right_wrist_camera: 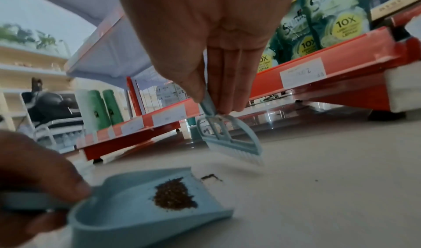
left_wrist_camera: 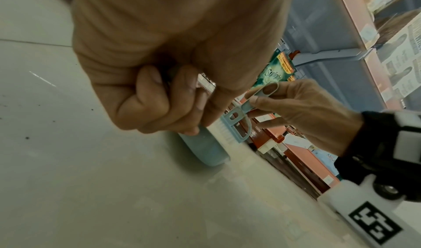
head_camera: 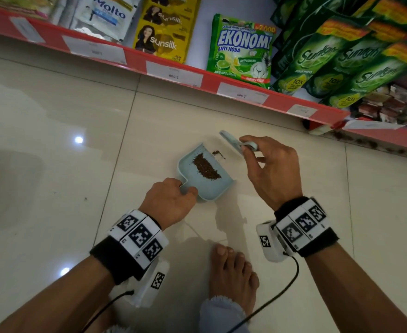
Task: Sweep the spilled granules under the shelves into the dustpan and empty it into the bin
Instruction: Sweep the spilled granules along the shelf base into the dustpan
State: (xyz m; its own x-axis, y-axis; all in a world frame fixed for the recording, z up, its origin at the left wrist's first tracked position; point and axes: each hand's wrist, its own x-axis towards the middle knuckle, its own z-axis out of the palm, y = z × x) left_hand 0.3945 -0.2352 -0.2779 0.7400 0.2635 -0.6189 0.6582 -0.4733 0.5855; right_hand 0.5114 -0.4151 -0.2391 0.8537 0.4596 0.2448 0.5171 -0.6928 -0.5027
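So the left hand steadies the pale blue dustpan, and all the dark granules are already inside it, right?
Not all. The left hand does steady the pale blue plastic dustpan, but a small clump of dark granules lies on the floor just outside its lip, as the right wrist view shows.

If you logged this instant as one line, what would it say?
left hand: holds dustpan handle | right hand: pinches brush | granules: mostly in pan, small patch at lip | bin: unseen

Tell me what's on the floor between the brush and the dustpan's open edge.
A small patch of brown granules lies on the floor between the brush and the dustpan lip, clearest in the right wrist view.
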